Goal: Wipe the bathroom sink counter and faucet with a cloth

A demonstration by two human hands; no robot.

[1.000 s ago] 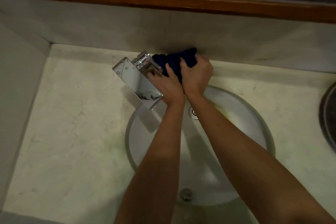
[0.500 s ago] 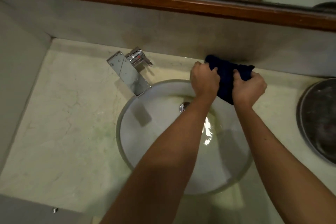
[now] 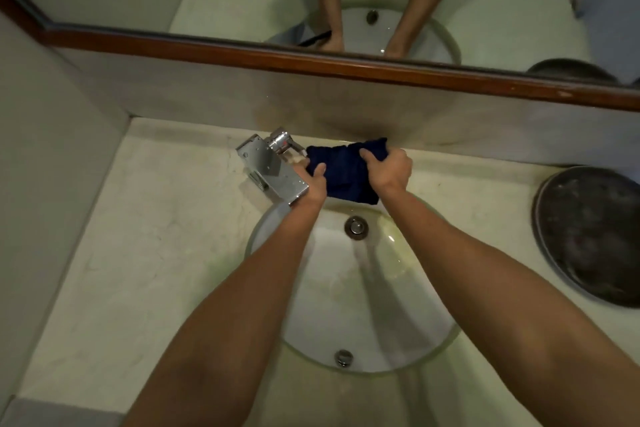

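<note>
Above the basin [image 3: 363, 288], the left hand [image 3: 313, 185] and right hand [image 3: 389, 172] each have fingers curled tight on the dark cloth [image 3: 343, 172], which is stretched between them on the counter [image 3: 156, 218] behind the rim. The faucet [image 3: 273, 168] stands just left of the left fingers; a leftward pull could likely knock its lever and start water.

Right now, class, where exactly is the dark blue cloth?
In the head view, the dark blue cloth lies on the counter behind the basin, right of the faucet, gripped by both hands.
</note>
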